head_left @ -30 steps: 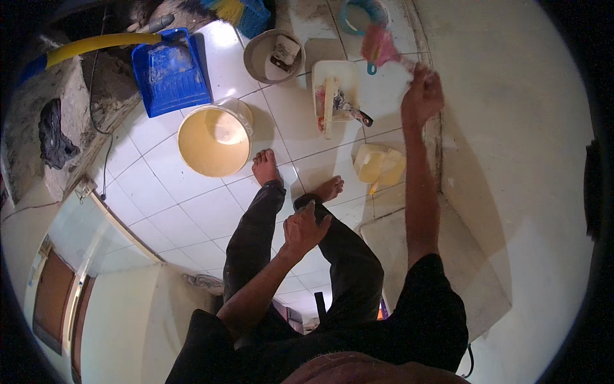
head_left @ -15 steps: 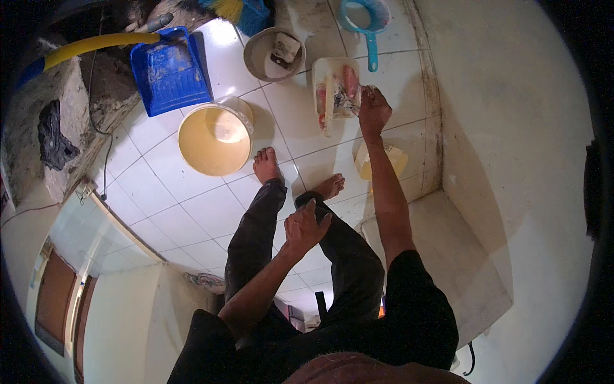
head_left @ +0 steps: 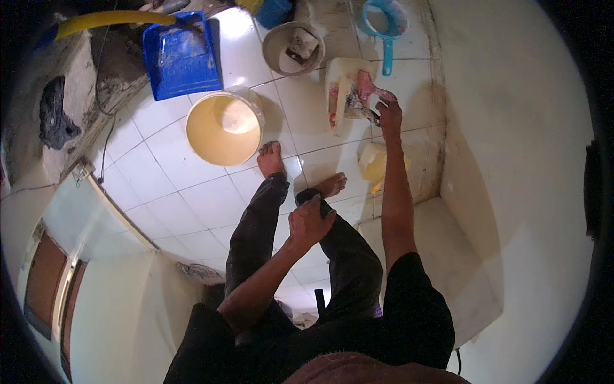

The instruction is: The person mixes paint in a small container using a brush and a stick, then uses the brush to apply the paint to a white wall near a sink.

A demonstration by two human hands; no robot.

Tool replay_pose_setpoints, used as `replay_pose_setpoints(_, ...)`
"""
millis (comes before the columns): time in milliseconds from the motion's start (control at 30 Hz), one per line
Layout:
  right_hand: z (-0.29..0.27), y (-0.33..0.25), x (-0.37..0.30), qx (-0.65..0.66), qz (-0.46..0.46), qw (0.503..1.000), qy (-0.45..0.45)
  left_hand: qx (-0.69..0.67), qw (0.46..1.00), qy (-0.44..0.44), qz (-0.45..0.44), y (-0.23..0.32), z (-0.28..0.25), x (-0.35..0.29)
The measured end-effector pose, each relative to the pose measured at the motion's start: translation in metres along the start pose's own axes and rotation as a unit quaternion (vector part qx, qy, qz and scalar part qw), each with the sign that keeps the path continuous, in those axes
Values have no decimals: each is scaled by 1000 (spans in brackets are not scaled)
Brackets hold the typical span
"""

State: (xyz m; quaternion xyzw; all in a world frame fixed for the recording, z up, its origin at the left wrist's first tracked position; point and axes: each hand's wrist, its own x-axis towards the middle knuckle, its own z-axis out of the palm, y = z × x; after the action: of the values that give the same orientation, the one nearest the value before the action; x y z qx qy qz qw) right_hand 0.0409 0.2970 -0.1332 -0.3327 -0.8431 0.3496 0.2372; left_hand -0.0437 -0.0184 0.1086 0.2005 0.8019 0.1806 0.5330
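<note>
My right hand (head_left: 391,118) is at the right side of a small cream tray (head_left: 349,63) on the tiled floor. Its fingers are bent over tool handles there; one finger reaches along a pinkish-red piece (head_left: 366,85), and a dark handle end shows beneath the thumb. Exactly what they grip is hidden. Inside the tray lie smeared tools and a pale strip along the left side. My left hand (head_left: 310,223) rests on my right knee, fingers loosely bent over it, with nothing in them.
Left of the tray stand a grey bowl (head_left: 274,52) holding a whitish block (head_left: 303,43) and a cream bucket (head_left: 211,137). A blue dustpan (head_left: 182,64) lies farther left. A teal dipper (head_left: 387,56) is beyond the tray; a yellow container (head_left: 376,163) sits beside my right forearm, near a ledge (head_left: 441,256).
My right hand has shifted slightly right and its fingers have moved over the pinkish-red piece, which now slants toward them. My left fingers have drawn in over the knee. The view has tilted slightly.
</note>
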Motion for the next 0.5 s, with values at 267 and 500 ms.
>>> replay_pose_setpoints(267, 10, -11, 1, -37, 195, 946, -255, 15, 998, 54, 21, -9, 4, -1)
replay_pose_setpoints(500, 5, -25, 15, -141, 232, 920, -283, -3, 999, 41, 4, -10, 4, -3)
